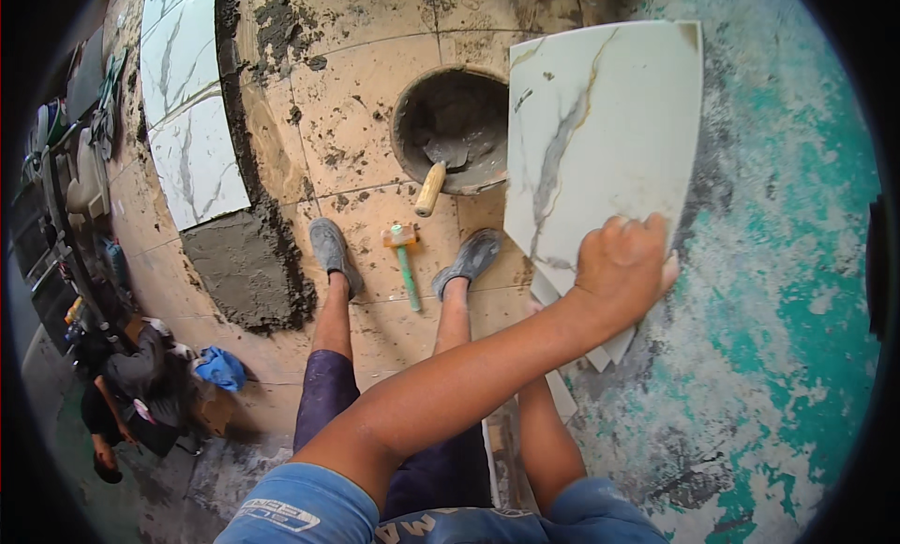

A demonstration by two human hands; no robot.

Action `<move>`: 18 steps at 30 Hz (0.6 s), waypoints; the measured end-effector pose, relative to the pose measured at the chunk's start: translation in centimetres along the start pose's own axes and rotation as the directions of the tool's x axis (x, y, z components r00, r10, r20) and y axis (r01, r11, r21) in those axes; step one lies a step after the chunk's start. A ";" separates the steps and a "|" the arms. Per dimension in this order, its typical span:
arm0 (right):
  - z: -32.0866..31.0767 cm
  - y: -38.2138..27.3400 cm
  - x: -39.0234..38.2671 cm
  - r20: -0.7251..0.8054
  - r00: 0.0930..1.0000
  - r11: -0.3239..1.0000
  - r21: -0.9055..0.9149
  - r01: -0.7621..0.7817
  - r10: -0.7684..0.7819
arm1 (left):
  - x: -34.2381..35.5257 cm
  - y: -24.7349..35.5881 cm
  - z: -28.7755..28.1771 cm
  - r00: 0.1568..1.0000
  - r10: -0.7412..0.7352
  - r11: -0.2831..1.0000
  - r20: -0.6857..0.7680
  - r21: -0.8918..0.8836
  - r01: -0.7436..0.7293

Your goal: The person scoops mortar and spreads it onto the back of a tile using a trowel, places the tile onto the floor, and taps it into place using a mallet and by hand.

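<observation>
A white marble-patterned tile (609, 122) with grey and gold veins is held on my right side. My left arm crosses in front of my body, and my left hand (623, 258) is closed on the tile's near edge. My right hand (534, 307) is mostly hidden behind the tile and my left arm, so its grip does not show. Corners of more white tiles (614, 349) stick out beneath the held one. Beyond my feet stands a round bucket (403, 136) of wet grey mortar. A wooden-handled trowel (431, 190) rests in it.
Between my feet lies a mallet (407, 272) with a green handle. To the left, spread mortar (248, 268) adjoins a row of laid marble-patterned tiles (195, 160). Mortar crumbs dot the tan floor. A person (103, 417), a blue cloth (221, 368) and clutter are at far left.
</observation>
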State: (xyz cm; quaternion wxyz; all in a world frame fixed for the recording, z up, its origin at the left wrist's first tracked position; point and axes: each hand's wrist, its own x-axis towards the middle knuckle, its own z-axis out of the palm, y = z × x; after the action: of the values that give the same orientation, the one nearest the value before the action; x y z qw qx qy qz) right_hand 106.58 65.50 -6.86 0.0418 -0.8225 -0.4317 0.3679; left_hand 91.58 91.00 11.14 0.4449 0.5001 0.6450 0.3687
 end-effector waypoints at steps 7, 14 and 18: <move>-24.1 -16.5 1.6 -0.380 0.867 0.946 -0.143 0.290 -0.323 | -0.4 -0.2 -0.3 0.997 -0.075 0.997 -0.009 -0.029 0.075; -22.6 -28.2 2.7 0.016 0.822 0.795 -0.247 0.555 -0.569 | 0.1 -0.7 -0.6 0.987 -0.155 0.986 0.037 -0.053 0.156; -21.1 -27.5 2.5 -0.132 0.882 0.883 -0.204 0.422 -0.452 | 0.2 -0.9 -0.9 0.989 -0.136 0.989 0.054 -0.052 0.139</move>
State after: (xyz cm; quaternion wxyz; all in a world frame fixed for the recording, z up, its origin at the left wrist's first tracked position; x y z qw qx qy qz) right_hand 102.30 89.75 17.63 0.0917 -0.7332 -0.6307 0.2371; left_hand 90.40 90.95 10.55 0.4989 0.4510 0.6562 0.3423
